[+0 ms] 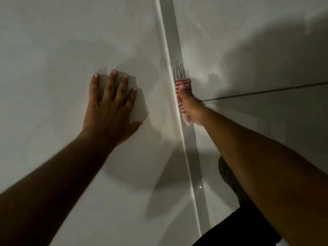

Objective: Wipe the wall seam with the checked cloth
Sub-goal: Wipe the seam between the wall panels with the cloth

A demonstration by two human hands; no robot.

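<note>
A grey seam strip (173, 32) runs from the top centre down to the lower right, between a white wall on the left and a tiled floor on the right. My right hand (190, 105) presses the red-and-white checked cloth (183, 85) against the strip at mid-frame. Thin dark pen-like marks (179, 71) show on the strip just above the cloth. My left hand (111, 105) lies flat on the wall to the left, fingers spread, holding nothing.
The white wall (62, 41) fills the left half. Pale floor tiles with a dark grout line (266, 91) lie to the right. A dotted dark slipper or foot (227, 176) and black clothing (239, 229) sit at the lower right.
</note>
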